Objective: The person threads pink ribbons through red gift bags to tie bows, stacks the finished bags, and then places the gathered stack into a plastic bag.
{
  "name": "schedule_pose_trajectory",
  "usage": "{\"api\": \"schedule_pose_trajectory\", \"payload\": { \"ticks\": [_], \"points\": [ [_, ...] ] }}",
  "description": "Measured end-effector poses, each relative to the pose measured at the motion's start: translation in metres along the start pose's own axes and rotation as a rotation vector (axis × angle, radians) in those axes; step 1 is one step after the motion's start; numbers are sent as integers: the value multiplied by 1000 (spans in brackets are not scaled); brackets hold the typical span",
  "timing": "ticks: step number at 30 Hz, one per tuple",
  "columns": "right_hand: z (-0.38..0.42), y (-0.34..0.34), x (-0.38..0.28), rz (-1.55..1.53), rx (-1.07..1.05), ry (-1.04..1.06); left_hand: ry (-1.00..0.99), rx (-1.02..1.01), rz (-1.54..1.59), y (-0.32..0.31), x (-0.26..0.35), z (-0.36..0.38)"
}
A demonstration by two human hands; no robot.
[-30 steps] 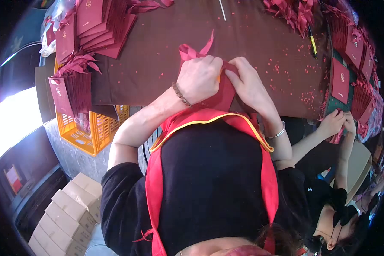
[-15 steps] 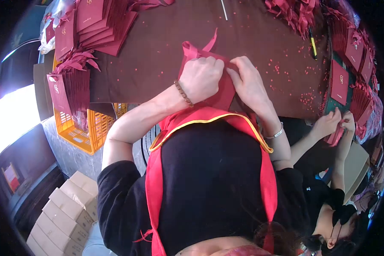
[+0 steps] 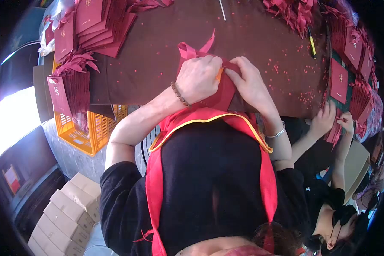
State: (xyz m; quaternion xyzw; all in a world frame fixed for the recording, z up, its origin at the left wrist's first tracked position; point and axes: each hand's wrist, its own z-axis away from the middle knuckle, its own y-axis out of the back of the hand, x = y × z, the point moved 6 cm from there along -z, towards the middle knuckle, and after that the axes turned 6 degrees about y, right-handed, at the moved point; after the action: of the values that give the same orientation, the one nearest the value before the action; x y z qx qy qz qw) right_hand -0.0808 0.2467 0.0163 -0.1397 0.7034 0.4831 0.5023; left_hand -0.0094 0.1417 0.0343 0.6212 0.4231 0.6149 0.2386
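A dark red bag (image 3: 226, 96) with a ribbon (image 3: 208, 45) at its top lies at the table's front edge, against the red apron. My left hand (image 3: 199, 77), with a beaded bracelet at the wrist, is closed over the bag's upper left part. Between its fingers and the bag a small orange thing (image 3: 219, 75) shows; its shape is mostly hidden. At the bag's upper right edge, my right hand (image 3: 248, 83) has its thumb and curled fingers together on the material.
Stacks of dark red bags (image 3: 102, 30) lie at the left, above an orange crate (image 3: 94, 134). A yellow marker (image 3: 312, 46), red specks and more bags (image 3: 339, 81) are at the right. A co-worker's hands (image 3: 324, 121) hold red ribbon. Cardboard boxes (image 3: 64, 213) stand at lower left.
My left hand has shifted slightly left and turned, and the orange thing now shows beside it. The ribbon moved slightly left. One of the co-worker's hands has opened and lifted.
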Motion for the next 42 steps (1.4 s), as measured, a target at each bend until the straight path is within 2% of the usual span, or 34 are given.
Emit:
{"api": "schedule_pose_trajectory", "payload": {
  "ticks": [8, 11, 15, 17, 23, 25, 27, 30, 33, 37, 42],
  "points": [
    [3, -3, -3, 32, 35, 1, 5, -2, -84, -2, 7, 0],
    [5, 0, -4, 87, 62, 69, -10, 31, -103, -3, 8, 2],
    [2, 1, -4, 40, 85, 89, 24, 9, 4, -5, -2, -1],
    [0, 2, -5, 7, 122, 95, 64, -42, -38, -5, -5, -3],
    [-1, 7, 4, -85, 25, -34, 73, -108, -22, -8, -7, -6],
    [-1, 4, 11, -157, -55, -102, 137, -244, 70, -12, -15, -11],
    [-3, 3, 11, -147, -53, -80, 197, -272, 172, -10, -19, -14],
    [-3, 4, 8, -145, -36, -55, 223, -253, 157, -10, -18, -14],
    [-3, 6, 7, -155, -4, -42, 18, 76, -33, -6, 0, -4],
    [0, 9, 5, -154, 7, -46, -70, 195, -83, -12, 6, 4],
    [3, 11, -1, -149, 27, -29, -12, 240, -39, -10, 7, 3]
  ]
}}
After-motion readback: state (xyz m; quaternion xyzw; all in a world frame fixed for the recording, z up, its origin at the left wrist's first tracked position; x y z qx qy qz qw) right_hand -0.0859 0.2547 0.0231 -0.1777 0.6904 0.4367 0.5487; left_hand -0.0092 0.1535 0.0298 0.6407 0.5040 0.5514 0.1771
